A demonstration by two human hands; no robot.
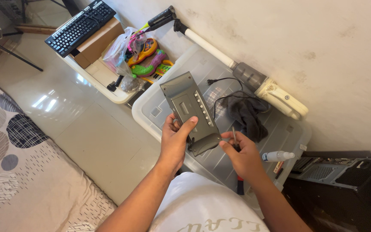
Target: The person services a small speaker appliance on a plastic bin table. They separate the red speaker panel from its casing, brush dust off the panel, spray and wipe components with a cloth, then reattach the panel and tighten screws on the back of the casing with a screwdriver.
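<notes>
Grey panel and screwdriver in hand

The left hand (174, 139) clasps the grey device panel (191, 112) by its lower edge; just right of that grip, the right hand (242, 154) pinches a screwdriver (235, 141).

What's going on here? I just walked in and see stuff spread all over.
A person holds a flat grey device panel up in the left hand and a screwdriver in the right hand, tip up, beside the panel's lower end. Under the hands is a clear storage bin with a dark cloth and a spray bottle on its lid.
</notes>
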